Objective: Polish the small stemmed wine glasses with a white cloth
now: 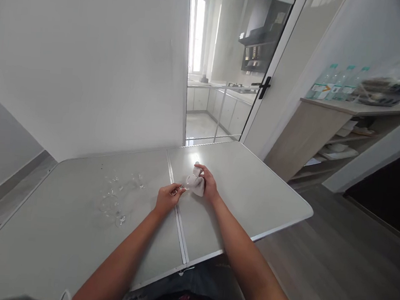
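Over the table's middle seam, my left hand (pixel 167 197) pinches the thin stem end of a small clear stemmed glass (pixel 189 181). The glass lies tilted, its bowl toward my right hand (pixel 211 186). A white cloth (pixel 199 188) is gripped in that right hand and presses against the bowl. Part of the cloth sticks up past the right fingertips. How far it reaches inside the bowl I cannot tell. To the left, several clear stemmed glasses (pixel 120 219) stand in a loose group, faint against the pale tabletop.
The pale folding table (pixel 252 192) has a metal-edged seam and rim. Behind it are a white wall and a glass door (pixel 224 68) to a kitchen. At right, a wooden shelf unit (pixel 315 118) carries water bottles (pixel 342 83) and a plastic-wrapped bundle (pixel 383 91).
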`<control>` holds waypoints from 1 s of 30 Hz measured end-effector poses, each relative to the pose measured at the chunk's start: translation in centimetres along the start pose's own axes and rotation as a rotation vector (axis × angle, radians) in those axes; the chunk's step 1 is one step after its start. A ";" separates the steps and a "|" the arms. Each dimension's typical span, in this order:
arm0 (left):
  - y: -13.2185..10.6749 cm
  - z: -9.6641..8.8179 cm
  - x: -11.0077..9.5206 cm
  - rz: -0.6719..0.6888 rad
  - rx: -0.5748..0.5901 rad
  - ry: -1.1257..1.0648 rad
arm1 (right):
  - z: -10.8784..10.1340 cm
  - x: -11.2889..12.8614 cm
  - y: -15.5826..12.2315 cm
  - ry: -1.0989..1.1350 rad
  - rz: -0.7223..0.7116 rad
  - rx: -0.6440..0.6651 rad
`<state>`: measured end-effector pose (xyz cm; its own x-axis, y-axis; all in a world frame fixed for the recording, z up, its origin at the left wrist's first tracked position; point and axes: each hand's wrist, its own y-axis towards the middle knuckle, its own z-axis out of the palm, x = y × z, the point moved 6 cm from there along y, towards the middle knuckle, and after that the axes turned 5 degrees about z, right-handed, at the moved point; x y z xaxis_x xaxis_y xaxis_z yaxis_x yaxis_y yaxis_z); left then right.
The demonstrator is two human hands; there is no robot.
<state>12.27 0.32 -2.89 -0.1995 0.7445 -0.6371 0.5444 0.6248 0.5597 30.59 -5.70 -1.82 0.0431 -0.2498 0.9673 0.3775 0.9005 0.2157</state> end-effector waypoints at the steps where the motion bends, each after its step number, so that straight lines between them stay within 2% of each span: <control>1: 0.0 0.1 -0.1 0.012 0.010 0.016 | 0.0 0.1 0.0 -0.017 -0.034 -0.006; 5: -0.2 0.3 0.0 0.016 0.017 0.116 | 0.7 0.3 0.0 -0.203 -0.146 0.029; 9: -0.2 0.2 0.5 -0.038 0.011 0.103 | 1.4 -0.1 0.1 -0.208 -0.066 0.129; 12: -0.1 -0.2 0.7 -0.091 -0.027 -0.002 | 1.2 -0.1 0.1 -0.051 -0.020 0.066; 15: 0.1 -0.3 0.7 -0.105 -0.030 -0.078 | 0.6 0.0 0.0 0.089 -0.034 -0.049; 18: 0.0 -0.1 0.5 -0.065 -0.001 -0.070 | 0.2 0.1 -0.1 0.098 -0.054 -0.110; 22: -0.2 0.2 0.4 -0.009 0.040 0.021 | 0.6 -0.1 -0.2 0.023 -0.008 -0.021; 26: -0.3 0.2 0.5 -0.022 0.058 0.025 | 1.1 0.0 -0.4 -0.086 -0.024 0.068; 30: -0.2 0.0 0.4 -0.052 0.025 -0.012 | 1.0 -0.2 0.0 -0.016 -0.020 0.073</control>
<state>12.07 0.52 -3.23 -0.2178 0.7083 -0.6714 0.5542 0.6560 0.5123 29.64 -5.31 -1.89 0.0217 -0.2624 0.9647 0.3099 0.9192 0.2431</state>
